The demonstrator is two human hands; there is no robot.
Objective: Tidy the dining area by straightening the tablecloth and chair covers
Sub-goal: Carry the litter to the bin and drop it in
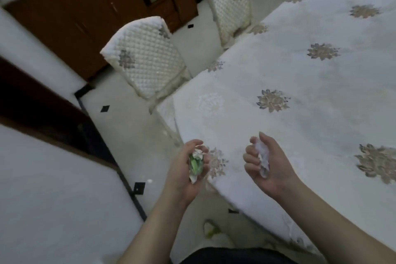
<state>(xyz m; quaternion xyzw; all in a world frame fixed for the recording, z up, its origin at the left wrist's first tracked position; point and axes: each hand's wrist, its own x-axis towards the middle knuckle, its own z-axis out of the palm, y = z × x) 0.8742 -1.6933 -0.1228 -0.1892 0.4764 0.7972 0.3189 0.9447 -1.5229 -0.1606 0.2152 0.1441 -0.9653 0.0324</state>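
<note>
1. Holding scraps in both hands, the person stands at the near corner of the bench. The left hand [188, 167] curls its fingers round a crumpled green-and-white wrapper [195, 164]; the right hand [264, 162] closes on a wad of white paper [263, 156].
2. Neither grip is free, so no cloth can be handled yet — the sensible first move, as a judgement, is to get rid of both scraps somewhere off the bench.
3. The tablecloth [300, 83], white with grey-gold flower motifs, covers the bench and hangs over its near edge. It looks fairly flat on top; whether the overhang is even all round cannot be told from this view.
4. To straighten it well, both hands should take the hem at the corner and pull gently outward, smoothing from the middle toward the edges so that no ridge is pushed ahead.
5. Two quilted chair covers wait along the far side: the near chair cover [143, 55] and the far chair cover [231, 0]. Each would want tugging down squarely over its backrest.
6. Another green-and-white scrap [211, 229] lies on the floor by the person's feet — worth picking up too.
</note>
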